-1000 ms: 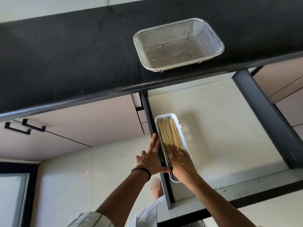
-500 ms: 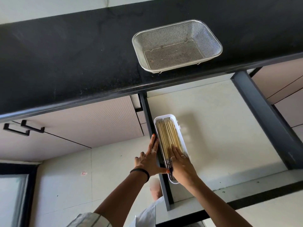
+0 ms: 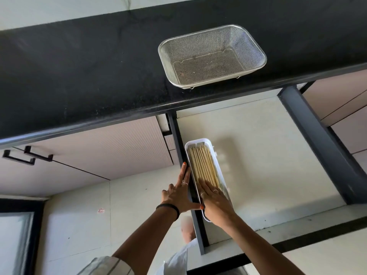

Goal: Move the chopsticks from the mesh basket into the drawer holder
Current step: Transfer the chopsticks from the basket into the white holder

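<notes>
The chopsticks [image 3: 203, 167] are laid side by side in the white holder [image 3: 210, 143], which is set in the open drawer [image 3: 268, 155]. The holder is pushed right up against the drawer's dark left wall [image 3: 179, 143]. To the right of the holder, a wide bare stretch of drawer floor is left, as far as the dark right wall [image 3: 309, 135].

The right hand [image 3: 215, 201] is laid flat on the near ends of the chopsticks, with its fingers [image 3: 204, 187] straight and close together, clamped on nothing. The left hand [image 3: 178, 193] is pressed flat along the left wall, fingers [image 3: 184, 171] stretched out, thumb spread toward the holder.

The mesh basket [image 3: 256, 46] is seen on the black bench [image 3: 79, 66], close to its front edge, with nothing in it. No writing or labels can be read anywhere.
</notes>
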